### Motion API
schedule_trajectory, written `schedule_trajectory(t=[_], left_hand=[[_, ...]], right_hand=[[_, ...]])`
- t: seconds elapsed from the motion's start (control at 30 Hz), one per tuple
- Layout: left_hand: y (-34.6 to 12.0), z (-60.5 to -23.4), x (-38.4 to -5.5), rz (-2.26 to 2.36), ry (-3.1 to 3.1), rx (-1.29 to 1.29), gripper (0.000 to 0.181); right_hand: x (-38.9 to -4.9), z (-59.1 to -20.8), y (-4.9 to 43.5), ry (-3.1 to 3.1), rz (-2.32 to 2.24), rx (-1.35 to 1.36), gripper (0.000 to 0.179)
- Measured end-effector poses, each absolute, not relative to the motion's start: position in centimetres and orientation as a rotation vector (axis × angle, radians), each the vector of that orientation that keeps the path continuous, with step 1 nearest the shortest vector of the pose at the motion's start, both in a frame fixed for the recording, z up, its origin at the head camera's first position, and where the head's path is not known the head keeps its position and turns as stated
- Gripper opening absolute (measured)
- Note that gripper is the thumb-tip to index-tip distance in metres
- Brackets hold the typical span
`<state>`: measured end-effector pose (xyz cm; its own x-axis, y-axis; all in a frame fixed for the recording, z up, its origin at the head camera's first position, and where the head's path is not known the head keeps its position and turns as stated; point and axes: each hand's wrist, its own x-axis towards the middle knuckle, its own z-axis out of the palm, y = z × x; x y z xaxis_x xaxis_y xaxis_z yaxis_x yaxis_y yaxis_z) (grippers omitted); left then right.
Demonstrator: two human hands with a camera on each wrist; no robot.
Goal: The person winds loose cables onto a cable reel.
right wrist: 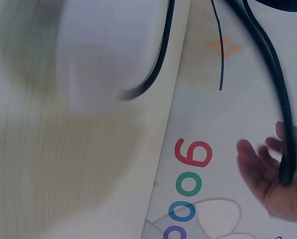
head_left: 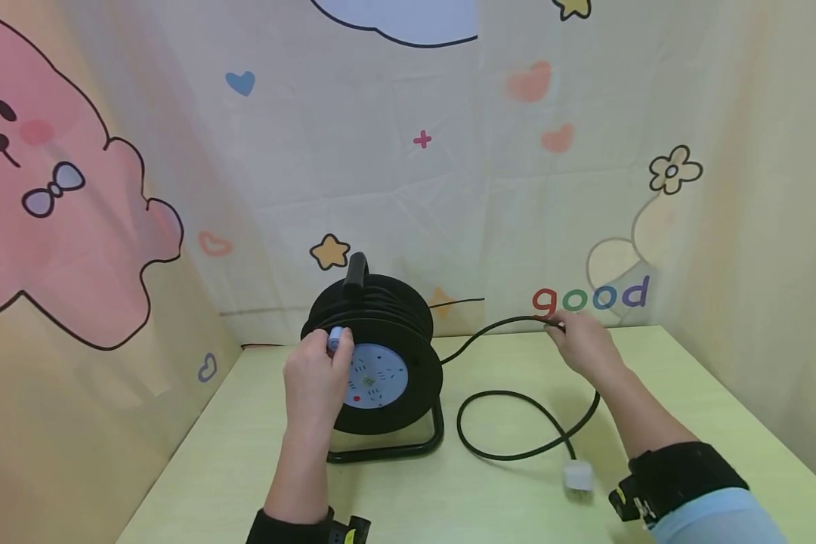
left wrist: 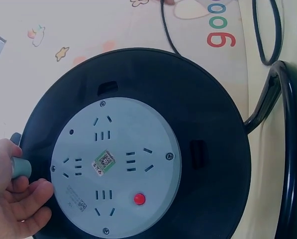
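A black cable reel [head_left: 418, 393] with a pale blue socket face [left wrist: 118, 164] and red button [left wrist: 140, 198] stands on the table, black cable wound round its drum. My left hand [head_left: 318, 374] grips the small blue crank knob [left wrist: 22, 168] at the reel's left side, thumb and fingers curled about it. Off to the right, my right hand [head_left: 582, 344] holds the loose black cable [head_left: 496, 325] at a raised point. In the right wrist view the cable runs into the loosely curled fingers of that hand [right wrist: 282, 199].
A white plug [head_left: 577, 476] at the cable's end lies on the table [head_left: 503, 506] near my right forearm. The slack cable makes a loop there. A tubular black stand [head_left: 387, 453] carries the reel. A printed curtain [head_left: 381, 189] hangs behind.
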<state>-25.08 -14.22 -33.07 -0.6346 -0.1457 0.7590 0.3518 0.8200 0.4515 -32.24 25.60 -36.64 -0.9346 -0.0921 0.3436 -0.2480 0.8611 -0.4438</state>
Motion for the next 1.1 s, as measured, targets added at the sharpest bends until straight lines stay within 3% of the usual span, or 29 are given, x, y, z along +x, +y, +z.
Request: schedule_trajectory(t=[0.17, 0.47, 1.1], left_hand=[[-14.3, -33.2, -25.1, -0.740, -2.142, -0.163, 0.040], [-14.2, -33.1, -25.1, -0.746, -2.143, -0.172, 0.039], [-12.4, -33.4, -25.0, -0.680, -2.136, -0.212, 0.043]], right_hand=[[-31.7, -36.5, 27.2, -2.828, 0.643, 0.086, 0.053], [-32.5, -37.1, 28.6, -2.708, 0.777, 0.302, 0.034], [-32.3, -36.6, 27.3, -2.672, 0.991, 0.298, 0.037]])
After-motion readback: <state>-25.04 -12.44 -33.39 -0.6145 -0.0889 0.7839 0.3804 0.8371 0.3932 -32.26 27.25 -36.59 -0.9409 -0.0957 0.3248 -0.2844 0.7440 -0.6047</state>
